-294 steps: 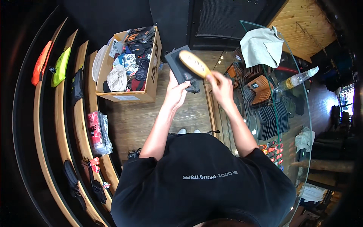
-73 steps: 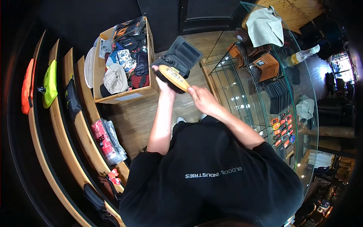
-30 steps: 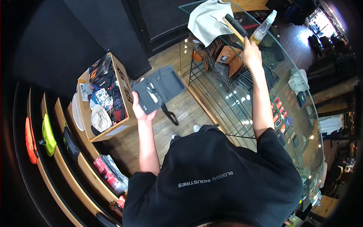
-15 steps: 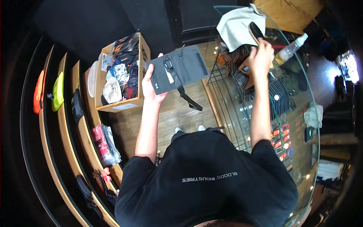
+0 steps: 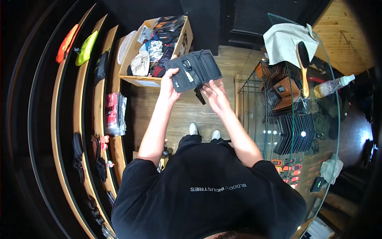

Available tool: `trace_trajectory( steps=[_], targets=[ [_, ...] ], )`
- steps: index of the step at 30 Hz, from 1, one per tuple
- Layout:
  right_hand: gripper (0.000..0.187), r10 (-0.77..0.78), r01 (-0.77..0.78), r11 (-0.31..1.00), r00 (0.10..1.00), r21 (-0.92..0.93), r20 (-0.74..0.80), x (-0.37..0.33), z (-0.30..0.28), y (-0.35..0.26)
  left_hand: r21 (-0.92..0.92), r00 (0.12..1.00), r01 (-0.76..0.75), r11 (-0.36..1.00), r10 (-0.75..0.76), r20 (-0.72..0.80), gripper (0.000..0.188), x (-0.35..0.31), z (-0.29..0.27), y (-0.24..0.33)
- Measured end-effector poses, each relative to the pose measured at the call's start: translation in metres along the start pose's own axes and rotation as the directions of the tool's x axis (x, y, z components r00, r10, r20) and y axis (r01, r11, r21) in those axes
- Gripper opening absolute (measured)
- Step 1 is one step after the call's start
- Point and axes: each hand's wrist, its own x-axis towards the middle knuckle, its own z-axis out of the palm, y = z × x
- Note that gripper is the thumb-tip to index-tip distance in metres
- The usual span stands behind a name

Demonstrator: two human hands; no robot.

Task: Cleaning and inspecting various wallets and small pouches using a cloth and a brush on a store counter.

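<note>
My left hand (image 5: 170, 88) grips the left end of a dark grey fabric wallet (image 5: 195, 71), with the thumb on top. The wallet is spread partly open, showing pockets, a cord loop and a small pale tag; a black strap (image 5: 200, 96) hangs below it. At its lower right edge is my right hand (image 5: 216, 95), fingers apart and slightly blurred, the fingertips at the edge. A brush (image 5: 304, 71) with dark bristles and a wooden handle lies on the glass counter to the right, its head over a pale cloth (image 5: 284, 42).
A cardboard box (image 5: 187, 40) of packaged goods and folded cloth stands beyond my left hand. Wooden shelves (image 5: 77, 131) with pouches line the left. On the glass counter (image 5: 338, 115) sits a spray bottle (image 5: 330, 87); wallets and small red items show beneath the glass.
My right hand has let go of the brush, leaving it on the counter, and moved left to the wallet. The wallet's right part is now more folded. The view has shifted.
</note>
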Motion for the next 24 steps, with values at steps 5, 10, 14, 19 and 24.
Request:
trace_trajectory(
  steps=[5, 10, 14, 19, 24],
  targets=[
    [0.042, 0.015, 0.026, 0.968, 0.987, -0.250, 0.158, 0.005, 0.003, 0.014, 0.108, 0.993, -0.063, 0.992, 0.073, -0.091, 0.055, -0.028, -0.013, -0.013],
    [0.025, -0.044, 0.065, 0.928, 0.997, -0.367, 0.067, 0.001, 0.003, 0.019, 0.814, 0.981, -0.158, 0.559, 0.181, 0.066, 0.033, -0.041, -0.045, 0.014],
    [0.021, 0.036, 0.011, 0.783, 0.997, -0.622, 0.064, -0.003, 0.007, 0.016, 0.997, 0.997, -0.080, -0.008, 0.011, 0.080, 0.074, -0.057, -0.013, 0.058],
    [0.024, 0.037, 0.043, 0.833, 0.990, -0.551, 0.133, -0.010, 0.029, 0.028, 0.999, 0.974, -0.030, -0.043, -0.228, 0.019, 0.068, -0.030, -0.007, 0.072],
    [0.031, 0.085, 0.052, 0.824, 0.973, -0.564, 0.214, -0.001, 0.028, 0.045, 0.963, 0.911, 0.019, 0.269, -0.401, 0.094, 0.059, -0.011, -0.020, 0.084]
  ],
)
